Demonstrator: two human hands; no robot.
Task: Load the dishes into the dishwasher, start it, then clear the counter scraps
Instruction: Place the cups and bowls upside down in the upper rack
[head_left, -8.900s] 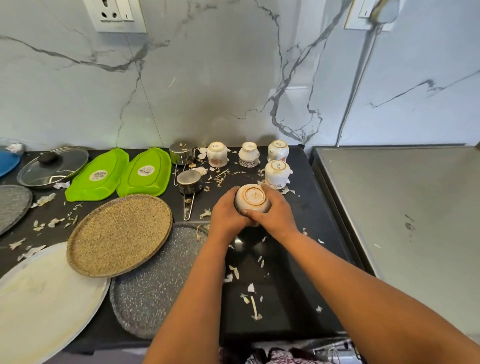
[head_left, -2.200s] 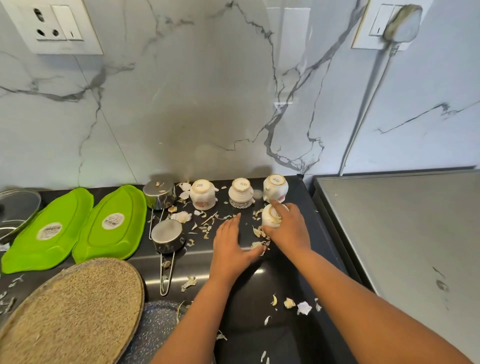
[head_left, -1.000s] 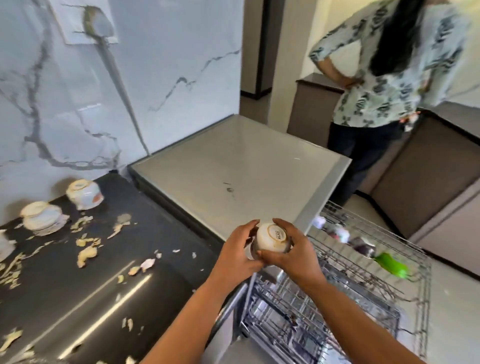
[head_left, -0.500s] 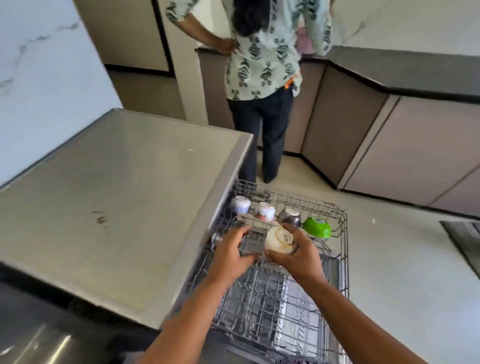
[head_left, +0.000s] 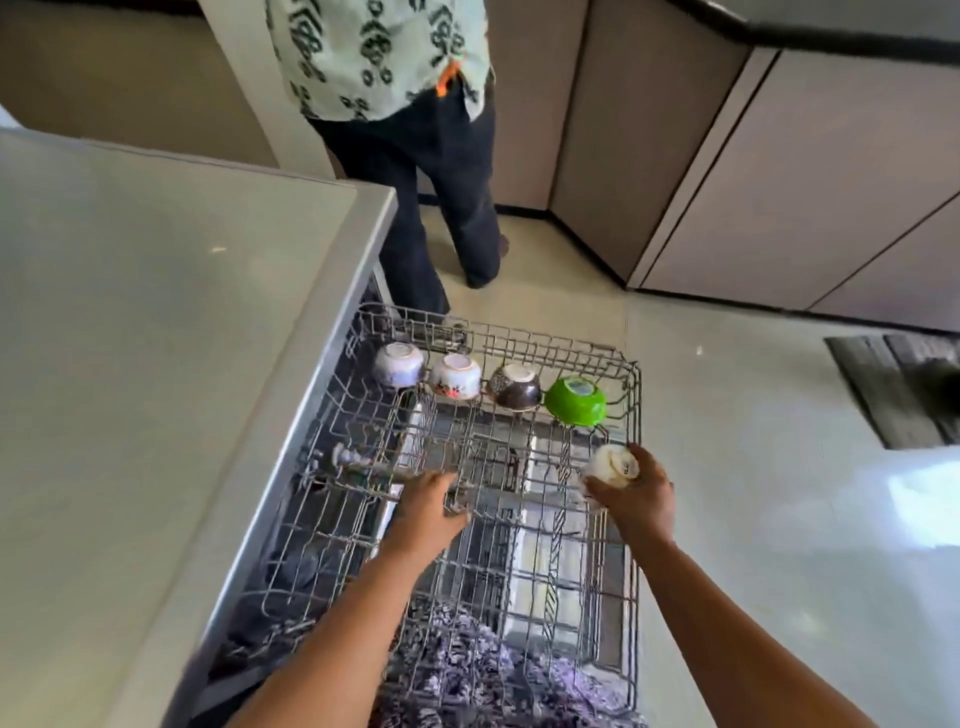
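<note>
The right hand (head_left: 635, 498) grasps a small white cup (head_left: 611, 465) held upside down, its base ring tipped toward the camera. The thumb curls along the cup's near left side and the fingers (head_left: 647, 460) wrap the far right side, so the cup sits between them above the palm. It hangs over the right edge of the pulled-out wire dishwasher rack (head_left: 631, 571), just short of the green bowl (head_left: 575, 401). The left hand (head_left: 427, 512) reaches over the middle of the rack with fingers extended and loose, grasping nothing; whether the fingertips touch the wires cannot be told. Along the far row stand 4 inverted pieces: a bluish bowl (head_left: 399, 365), a white patterned bowl (head_left: 455, 375), a dark bowl (head_left: 515, 387) and the green bowl. A person (head_left: 395, 67) in a patterned top stands beyond the rack.
</note>
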